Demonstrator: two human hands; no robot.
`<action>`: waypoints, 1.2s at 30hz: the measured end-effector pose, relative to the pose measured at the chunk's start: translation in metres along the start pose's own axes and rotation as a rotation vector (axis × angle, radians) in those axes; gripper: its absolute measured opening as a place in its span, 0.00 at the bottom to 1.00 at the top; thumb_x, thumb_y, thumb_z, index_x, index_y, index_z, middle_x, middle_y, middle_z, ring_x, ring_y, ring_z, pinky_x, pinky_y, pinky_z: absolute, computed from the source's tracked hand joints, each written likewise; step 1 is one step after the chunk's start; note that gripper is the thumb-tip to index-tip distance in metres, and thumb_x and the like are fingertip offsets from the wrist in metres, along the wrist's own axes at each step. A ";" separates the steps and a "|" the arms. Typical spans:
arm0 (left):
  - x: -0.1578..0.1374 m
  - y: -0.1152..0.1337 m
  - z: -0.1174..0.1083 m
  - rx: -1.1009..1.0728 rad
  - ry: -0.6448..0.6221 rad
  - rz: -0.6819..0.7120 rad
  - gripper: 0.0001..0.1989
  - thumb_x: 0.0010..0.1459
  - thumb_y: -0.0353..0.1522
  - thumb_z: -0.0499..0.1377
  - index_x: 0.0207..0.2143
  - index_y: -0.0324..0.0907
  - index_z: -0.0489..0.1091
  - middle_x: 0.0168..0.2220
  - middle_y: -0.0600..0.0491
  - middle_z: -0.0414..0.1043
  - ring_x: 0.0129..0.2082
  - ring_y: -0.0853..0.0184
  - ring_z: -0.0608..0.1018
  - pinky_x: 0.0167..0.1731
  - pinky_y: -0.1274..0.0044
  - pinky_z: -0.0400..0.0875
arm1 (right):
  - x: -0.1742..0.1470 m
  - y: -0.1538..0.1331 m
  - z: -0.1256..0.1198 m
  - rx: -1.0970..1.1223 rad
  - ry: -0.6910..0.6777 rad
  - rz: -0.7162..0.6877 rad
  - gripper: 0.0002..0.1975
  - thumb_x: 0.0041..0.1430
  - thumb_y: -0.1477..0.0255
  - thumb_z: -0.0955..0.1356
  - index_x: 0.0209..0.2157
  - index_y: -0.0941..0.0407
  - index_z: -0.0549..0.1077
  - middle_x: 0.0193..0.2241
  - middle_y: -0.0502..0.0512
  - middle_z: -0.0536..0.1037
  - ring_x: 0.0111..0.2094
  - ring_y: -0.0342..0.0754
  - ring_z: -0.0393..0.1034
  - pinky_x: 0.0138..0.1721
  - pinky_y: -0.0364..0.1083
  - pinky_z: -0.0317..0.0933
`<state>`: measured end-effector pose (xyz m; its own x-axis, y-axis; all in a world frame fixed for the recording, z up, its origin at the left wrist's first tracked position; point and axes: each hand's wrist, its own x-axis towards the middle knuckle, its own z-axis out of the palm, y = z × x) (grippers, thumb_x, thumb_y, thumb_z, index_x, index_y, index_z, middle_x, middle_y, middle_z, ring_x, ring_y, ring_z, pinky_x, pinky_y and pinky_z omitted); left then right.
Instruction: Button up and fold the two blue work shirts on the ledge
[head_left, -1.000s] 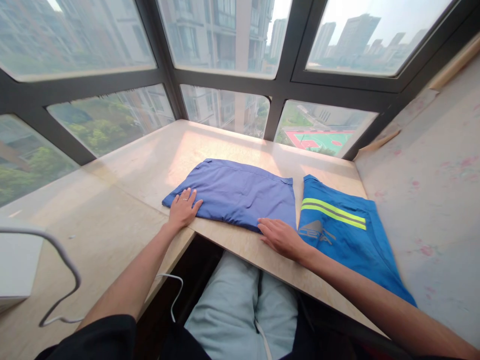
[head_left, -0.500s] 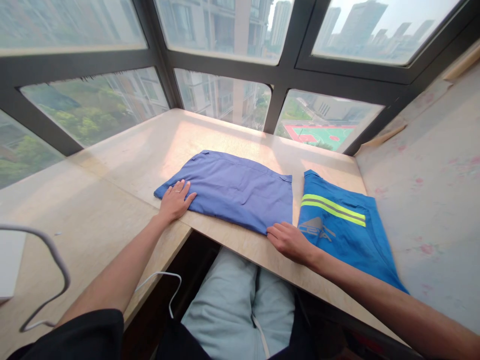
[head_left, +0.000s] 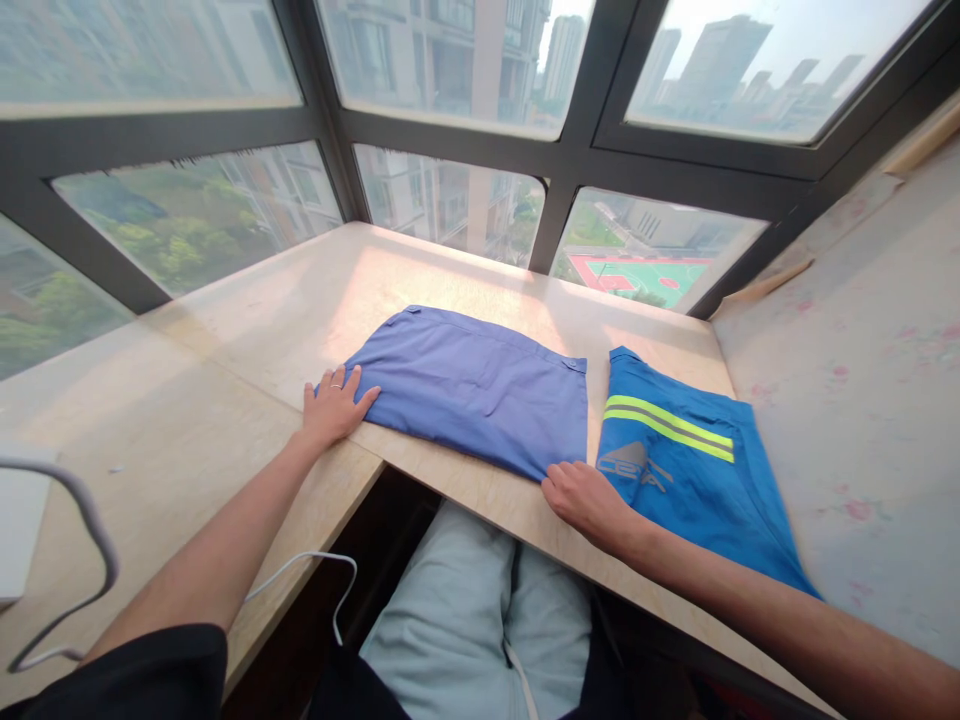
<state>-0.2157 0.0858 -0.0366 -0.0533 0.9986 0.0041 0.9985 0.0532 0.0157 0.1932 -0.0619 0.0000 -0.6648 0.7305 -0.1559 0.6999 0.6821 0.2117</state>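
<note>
A folded purple-blue garment (head_left: 472, 385) lies flat on the tabletop, with a small buttoned tab at each far corner. My left hand (head_left: 334, 408) rests flat over its left end, fingers spread, a ring on one of them. At the near right corner, my right hand (head_left: 586, 503) has its fingers curled closed on the cloth edge; the fingertips are partly hidden. Just right of that hand lies a folded bright blue garment (head_left: 682, 470) with yellow-green and grey stripes and a grey print.
The pale tabletop (head_left: 187, 420) runs up to dark-framed windows (head_left: 450, 130). A flowered wall (head_left: 855, 400) bounds the right side. At left are a grey cable (head_left: 101, 525) and a white object (head_left: 22, 530). A thin white cord (head_left: 352, 575) hangs over the near edge, beside my legs (head_left: 450, 600).
My left hand has slid left to the end of the purple-blue garment, covering its left corner. The right hand stays closed at the near right corner. The view has shifted slightly.
</note>
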 end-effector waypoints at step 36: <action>0.012 -0.021 0.005 -0.091 -0.002 -0.108 0.35 0.67 0.49 0.43 0.68 0.37 0.54 0.70 0.39 0.49 0.70 0.51 0.53 0.66 0.57 0.45 | 0.084 -0.023 0.055 0.351 0.253 -0.183 0.44 0.66 0.47 0.58 0.71 0.61 0.43 0.69 0.68 0.50 0.70 0.61 0.44 0.67 0.62 0.43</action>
<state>-0.2370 0.0968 -0.0424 -0.1604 0.9870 -0.0046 0.9813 0.1600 0.1066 0.1355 -0.0149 -0.0711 -0.7975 0.5966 0.0895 0.5824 0.8001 -0.1433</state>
